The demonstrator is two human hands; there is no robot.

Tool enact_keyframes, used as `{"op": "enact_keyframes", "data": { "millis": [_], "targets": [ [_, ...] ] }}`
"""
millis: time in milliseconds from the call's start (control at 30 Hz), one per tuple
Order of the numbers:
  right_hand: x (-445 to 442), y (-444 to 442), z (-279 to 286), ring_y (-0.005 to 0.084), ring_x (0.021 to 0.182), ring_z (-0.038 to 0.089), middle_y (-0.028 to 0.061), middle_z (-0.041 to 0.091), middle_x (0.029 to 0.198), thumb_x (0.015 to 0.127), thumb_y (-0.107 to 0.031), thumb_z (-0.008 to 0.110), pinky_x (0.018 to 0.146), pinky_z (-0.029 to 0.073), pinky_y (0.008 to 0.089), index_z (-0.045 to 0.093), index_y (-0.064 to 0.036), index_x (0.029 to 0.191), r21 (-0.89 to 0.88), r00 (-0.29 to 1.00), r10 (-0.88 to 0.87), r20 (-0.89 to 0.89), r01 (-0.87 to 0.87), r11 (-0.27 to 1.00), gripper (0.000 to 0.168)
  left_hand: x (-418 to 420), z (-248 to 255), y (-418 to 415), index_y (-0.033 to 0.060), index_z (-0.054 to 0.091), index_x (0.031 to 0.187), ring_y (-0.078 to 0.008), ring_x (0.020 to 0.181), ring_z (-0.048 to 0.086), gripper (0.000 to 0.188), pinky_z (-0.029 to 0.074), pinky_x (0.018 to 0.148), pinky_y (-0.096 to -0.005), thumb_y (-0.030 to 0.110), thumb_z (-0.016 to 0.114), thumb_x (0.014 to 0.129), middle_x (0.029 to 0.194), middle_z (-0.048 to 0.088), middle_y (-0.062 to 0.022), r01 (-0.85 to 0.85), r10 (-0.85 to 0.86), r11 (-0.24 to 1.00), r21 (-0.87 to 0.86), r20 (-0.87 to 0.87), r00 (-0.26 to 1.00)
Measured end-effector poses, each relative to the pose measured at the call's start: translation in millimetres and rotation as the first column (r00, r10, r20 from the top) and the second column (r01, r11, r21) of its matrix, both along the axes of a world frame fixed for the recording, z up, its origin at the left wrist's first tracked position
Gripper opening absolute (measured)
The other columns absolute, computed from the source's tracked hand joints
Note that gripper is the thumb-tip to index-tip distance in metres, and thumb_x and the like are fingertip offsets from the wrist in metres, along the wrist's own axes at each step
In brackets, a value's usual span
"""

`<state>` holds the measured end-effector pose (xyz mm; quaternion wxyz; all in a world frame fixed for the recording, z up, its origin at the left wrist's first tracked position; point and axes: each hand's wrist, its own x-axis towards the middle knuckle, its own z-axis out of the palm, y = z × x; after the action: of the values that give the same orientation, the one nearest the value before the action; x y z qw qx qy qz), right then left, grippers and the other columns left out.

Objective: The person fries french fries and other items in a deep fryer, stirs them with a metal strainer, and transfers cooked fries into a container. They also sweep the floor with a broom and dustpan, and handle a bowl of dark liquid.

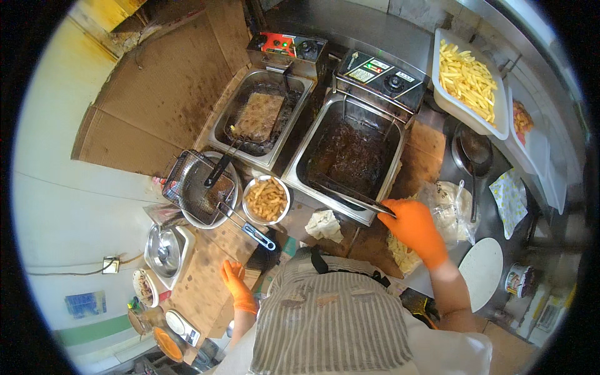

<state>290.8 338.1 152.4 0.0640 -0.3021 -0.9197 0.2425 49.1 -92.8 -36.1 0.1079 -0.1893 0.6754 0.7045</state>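
My right hand (412,229), in an orange glove, grips the end of a long metal utensil (349,194); it may be tongs. The utensil reaches over the front of the right fryer (293,171), which holds dark, bubbling oil (351,150). In an orange glove too, my left hand (236,283) holds nothing, its fingers extended above the edge of a cardboard-covered counter (206,276). Beyond it are a bowl of fried strips (266,199) and a wire fryer basket (199,187) resting on a white tub. A crumpled white cloth or paper (324,226) lies before the right fryer.
In the left fryer (286,136), a basket of frothing food (258,115) sits in oil. A tub of pale fries (468,84) stands back right, near a dark pan (473,150). Plastic-bagged food (450,206) and a white round board (483,274) lie rightward. A kitchen scale (183,328) stands left.
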Motion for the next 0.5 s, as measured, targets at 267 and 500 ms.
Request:
{"op": "enact_keyframes", "data": {
  "millis": [267,500],
  "targets": [
    [-16.5,27.2,-12.8,0.0217,0.062,0.066,0.0120,0.070,0.071,0.086,-0.030,0.064,0.061,0.052,0.0349,0.073,0.000,0.089,-0.621,0.972,-0.125,0.197,0.223,0.752,0.031,17.9,2.3,-22.8,0.0123,0.055,0.123,-0.0215,0.100,0.063,0.039,0.046,0.090,-0.0368,0.037,0.065,0.094,0.103,0.063,-0.0042,-0.037,0.033,0.997,0.062,0.066,0.997],
    [-1.1,23.5,-15.7,0.0099,0.049,0.050,0.0057,0.069,0.069,0.090,-0.028,0.065,0.047,0.039,0.0268,0.075,-0.003,0.090,-0.790,0.964,-0.202,0.172,0.258,0.556,0.027,8.7,20.4,-8.7,0.0119,0.061,0.111,-0.0178,0.092,0.064,0.027,0.048,0.083,-0.0321,0.033,0.066,0.094,0.101,0.063,-0.0042,0.052,-0.052,0.995,0.080,0.000,0.999]
  ]
}}
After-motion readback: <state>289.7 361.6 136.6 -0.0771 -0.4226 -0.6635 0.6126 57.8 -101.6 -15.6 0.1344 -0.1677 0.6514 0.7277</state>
